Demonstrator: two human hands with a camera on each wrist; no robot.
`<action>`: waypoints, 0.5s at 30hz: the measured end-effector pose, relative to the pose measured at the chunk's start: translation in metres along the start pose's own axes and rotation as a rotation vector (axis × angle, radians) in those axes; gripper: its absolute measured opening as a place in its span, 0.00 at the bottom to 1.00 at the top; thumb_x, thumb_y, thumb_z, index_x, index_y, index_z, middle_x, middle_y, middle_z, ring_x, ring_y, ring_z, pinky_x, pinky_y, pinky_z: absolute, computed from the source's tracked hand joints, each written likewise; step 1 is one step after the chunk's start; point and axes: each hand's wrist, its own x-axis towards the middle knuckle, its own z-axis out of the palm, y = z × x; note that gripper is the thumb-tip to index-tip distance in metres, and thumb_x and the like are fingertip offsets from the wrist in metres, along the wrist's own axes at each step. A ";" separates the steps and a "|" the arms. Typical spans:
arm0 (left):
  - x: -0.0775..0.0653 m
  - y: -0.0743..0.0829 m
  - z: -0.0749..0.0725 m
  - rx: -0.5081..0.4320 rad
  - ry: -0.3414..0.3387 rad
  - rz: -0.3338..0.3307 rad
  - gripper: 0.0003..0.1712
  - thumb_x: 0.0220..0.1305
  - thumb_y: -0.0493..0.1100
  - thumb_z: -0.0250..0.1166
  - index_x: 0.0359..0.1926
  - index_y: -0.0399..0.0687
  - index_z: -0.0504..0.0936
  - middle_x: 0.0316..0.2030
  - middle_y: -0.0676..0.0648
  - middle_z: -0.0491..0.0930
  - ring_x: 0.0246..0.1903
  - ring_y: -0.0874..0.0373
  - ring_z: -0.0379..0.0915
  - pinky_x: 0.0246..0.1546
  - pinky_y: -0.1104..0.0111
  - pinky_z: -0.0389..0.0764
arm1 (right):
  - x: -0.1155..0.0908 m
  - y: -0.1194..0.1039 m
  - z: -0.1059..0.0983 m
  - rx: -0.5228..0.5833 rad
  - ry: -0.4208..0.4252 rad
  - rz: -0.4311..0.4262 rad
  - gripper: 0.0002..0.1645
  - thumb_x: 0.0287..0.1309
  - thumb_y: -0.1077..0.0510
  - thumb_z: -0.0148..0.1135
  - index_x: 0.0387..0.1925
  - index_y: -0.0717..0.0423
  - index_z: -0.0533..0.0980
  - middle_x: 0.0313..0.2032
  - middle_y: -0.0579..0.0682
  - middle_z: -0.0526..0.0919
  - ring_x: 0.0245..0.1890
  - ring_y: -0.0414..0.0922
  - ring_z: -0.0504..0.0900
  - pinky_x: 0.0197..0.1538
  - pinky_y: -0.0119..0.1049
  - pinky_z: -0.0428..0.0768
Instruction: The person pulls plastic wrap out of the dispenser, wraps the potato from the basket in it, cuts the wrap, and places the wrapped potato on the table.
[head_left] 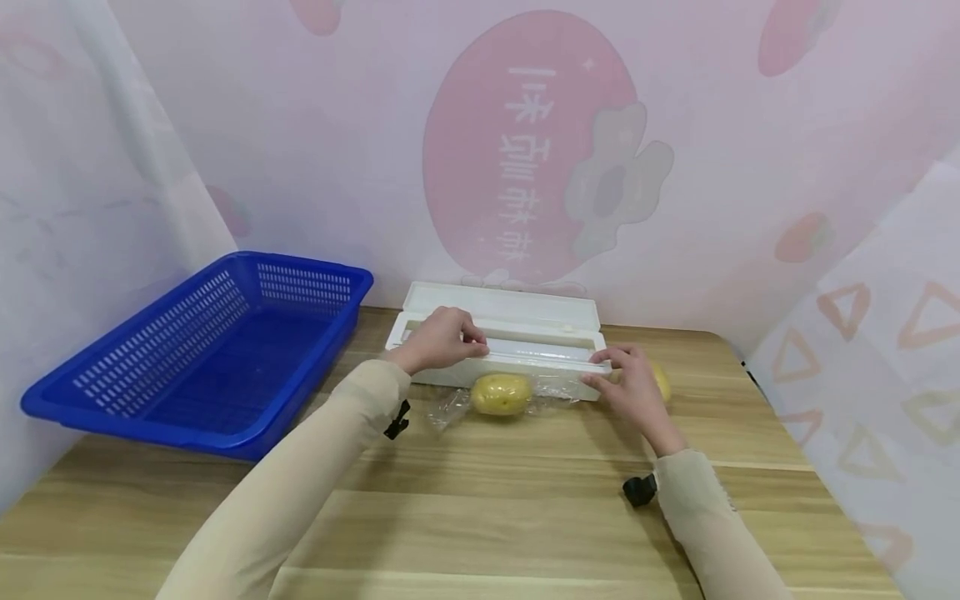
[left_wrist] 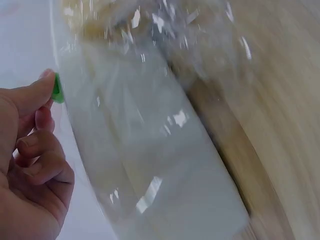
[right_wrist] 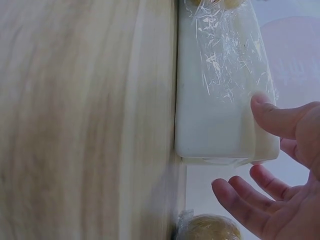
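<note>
A white cling film box [head_left: 431, 377] stands near the back of the table, its lid [head_left: 502, 304] raised. My left hand [head_left: 442, 337] pinches a small green slider [left_wrist: 57, 90] at the box's top edge, seen in the left wrist view. Clear film hangs down over the front of the box. A yellow potato [head_left: 502, 394] lies against that front, with film over it and crumpled at both its sides. At the right end of the box, my right hand [head_left: 633, 387] grips the corner, thumb on the front edge and index finger behind; its other fingers are spread.
A blue plastic basket [head_left: 300, 333] stands at the left of the wooden table [head_left: 480, 517]. Beyond the box's right end lies a second potato [right_wrist: 210, 229] in film, partly behind my right hand in the head view. A printed cloth backdrop [head_left: 337, 167] rises behind the box.
</note>
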 end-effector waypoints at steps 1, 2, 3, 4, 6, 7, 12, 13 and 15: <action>-0.003 -0.003 -0.004 0.004 0.001 -0.009 0.05 0.61 0.42 0.72 0.34 0.45 0.90 0.26 0.53 0.79 0.27 0.58 0.71 0.31 0.65 0.73 | 0.000 0.000 0.000 0.001 0.001 -0.006 0.15 0.53 0.58 0.75 0.41 0.60 0.80 0.53 0.65 0.71 0.48 0.64 0.73 0.49 0.56 0.71; -0.008 -0.007 -0.008 0.005 0.000 -0.030 0.05 0.60 0.42 0.72 0.34 0.45 0.90 0.26 0.54 0.79 0.27 0.58 0.71 0.31 0.65 0.73 | 0.000 0.000 0.001 -0.001 0.003 -0.011 0.15 0.53 0.58 0.75 0.41 0.60 0.80 0.53 0.65 0.71 0.48 0.64 0.73 0.49 0.56 0.71; -0.012 -0.010 -0.012 0.009 0.004 -0.052 0.05 0.60 0.42 0.72 0.35 0.45 0.91 0.26 0.54 0.79 0.28 0.58 0.71 0.30 0.64 0.73 | 0.000 0.001 0.001 -0.003 0.003 -0.015 0.15 0.53 0.58 0.75 0.41 0.60 0.80 0.53 0.65 0.71 0.48 0.63 0.73 0.49 0.56 0.72; -0.017 -0.014 -0.016 0.014 0.010 -0.079 0.05 0.60 0.42 0.72 0.35 0.46 0.91 0.26 0.53 0.79 0.28 0.57 0.71 0.30 0.64 0.73 | 0.000 0.001 0.001 -0.003 0.002 -0.015 0.15 0.54 0.57 0.75 0.41 0.59 0.80 0.53 0.65 0.71 0.48 0.63 0.73 0.48 0.55 0.72; -0.026 -0.020 -0.023 0.018 0.020 -0.136 0.05 0.60 0.43 0.72 0.35 0.47 0.91 0.27 0.53 0.79 0.28 0.56 0.71 0.29 0.63 0.73 | 0.000 0.003 0.001 -0.011 0.003 -0.019 0.15 0.54 0.57 0.74 0.41 0.59 0.80 0.53 0.65 0.71 0.48 0.63 0.73 0.48 0.55 0.73; -0.031 -0.022 -0.026 0.021 0.024 -0.164 0.05 0.60 0.43 0.72 0.35 0.47 0.91 0.28 0.52 0.79 0.28 0.56 0.71 0.28 0.63 0.73 | 0.000 0.003 0.001 -0.014 0.007 -0.020 0.15 0.54 0.58 0.75 0.41 0.59 0.80 0.53 0.65 0.71 0.48 0.63 0.73 0.47 0.55 0.73; -0.049 -0.028 -0.035 0.074 0.091 -0.344 0.07 0.61 0.47 0.70 0.35 0.53 0.90 0.30 0.52 0.81 0.26 0.55 0.71 0.22 0.62 0.70 | 0.000 0.004 0.000 -0.017 0.008 -0.032 0.15 0.53 0.57 0.75 0.40 0.59 0.80 0.53 0.65 0.72 0.47 0.62 0.74 0.47 0.54 0.73; -0.051 -0.028 -0.036 0.092 0.112 -0.384 0.07 0.60 0.49 0.70 0.35 0.54 0.90 0.29 0.52 0.81 0.25 0.55 0.70 0.21 0.62 0.70 | 0.000 0.003 0.000 -0.015 0.006 -0.031 0.15 0.53 0.57 0.75 0.40 0.59 0.80 0.52 0.64 0.72 0.47 0.62 0.74 0.47 0.54 0.73; -0.056 -0.029 -0.037 0.111 0.145 -0.436 0.07 0.59 0.50 0.70 0.35 0.56 0.90 0.28 0.52 0.80 0.25 0.54 0.71 0.21 0.61 0.70 | -0.001 0.001 -0.001 -0.014 0.003 -0.024 0.15 0.53 0.57 0.75 0.40 0.59 0.80 0.53 0.64 0.72 0.47 0.62 0.73 0.47 0.53 0.72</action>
